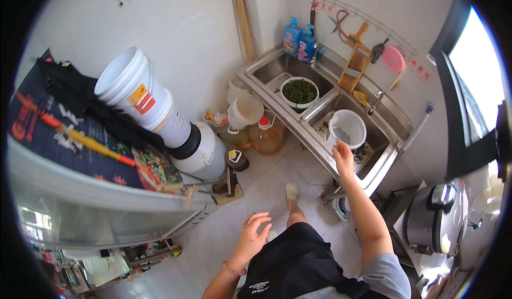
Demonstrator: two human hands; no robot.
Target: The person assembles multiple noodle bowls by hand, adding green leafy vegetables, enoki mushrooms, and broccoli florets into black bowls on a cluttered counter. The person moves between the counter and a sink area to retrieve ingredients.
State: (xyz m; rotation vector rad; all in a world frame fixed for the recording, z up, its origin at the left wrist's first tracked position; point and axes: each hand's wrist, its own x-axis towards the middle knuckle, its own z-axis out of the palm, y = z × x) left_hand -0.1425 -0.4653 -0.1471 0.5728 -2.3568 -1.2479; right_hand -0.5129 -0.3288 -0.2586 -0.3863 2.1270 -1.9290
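My right hand [343,157] reaches over the front edge of the steel sink [320,151], fingers curled, at the near side of a white plastic bucket [339,119]. Whether the fingers grip the bucket or only overlap it in view, I cannot tell. The bucket is in the right basin, its mouth facing up, with some clear liquid or shine at the bottom. Dark green leafy scraps [360,154] lie around it. In the left basin sits a white round tub [283,95] full of dark green leaves [301,91]. My left hand [255,231] hangs over the floor, fingers loosely bent and apart, holding nothing.
Blue pump bottles [293,37] stand behind the sink. Scissors [341,25] and brushes hang from a wall rack; a wooden grater [355,67] leans below. Stacked white buckets [140,99] and a jug of brown liquid [267,139] stand left. A rice cooker [434,215] is right.
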